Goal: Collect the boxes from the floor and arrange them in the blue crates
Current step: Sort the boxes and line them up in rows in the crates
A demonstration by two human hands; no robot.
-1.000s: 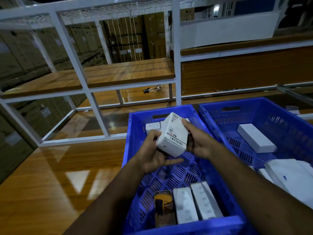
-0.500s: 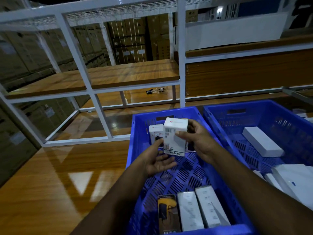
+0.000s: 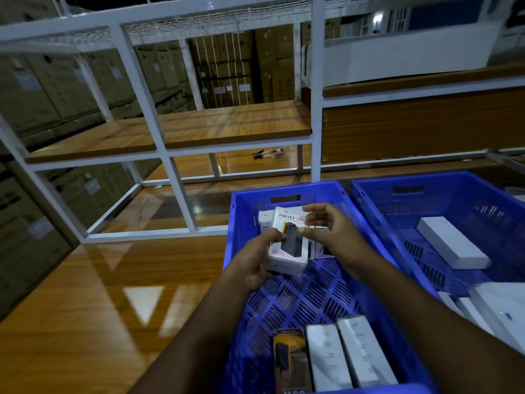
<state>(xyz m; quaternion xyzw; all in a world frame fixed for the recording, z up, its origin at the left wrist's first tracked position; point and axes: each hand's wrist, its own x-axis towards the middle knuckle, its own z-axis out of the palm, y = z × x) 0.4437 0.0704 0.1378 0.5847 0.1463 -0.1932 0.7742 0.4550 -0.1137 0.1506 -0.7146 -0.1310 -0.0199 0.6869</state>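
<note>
I hold a white box (image 3: 288,245) printed "HALLEY 20K" over the far end of the left blue crate (image 3: 241,223). My left hand (image 3: 257,258) grips its lower left side and my right hand (image 3: 331,237) pinches its right edge. Its printed front faces me. Behind it a similar white box (image 3: 265,223) stands upright against the crate's far wall. At the crate's near end lie a dark box (image 3: 288,361) and two white boxes (image 3: 348,355) side by side.
A second blue crate (image 3: 443,186) to the right holds a long white box (image 3: 451,245) and more white boxes (image 3: 494,311) at its near end. Both crates rest on a glossy wooden surface (image 3: 93,308). A white metal rack (image 3: 167,166) with wooden shelves stands behind.
The box has been turned in my hands: first its barcoded side showed, now the printed front faces me. It has moved toward the crate's far end, and my left hand has closed on it.
</note>
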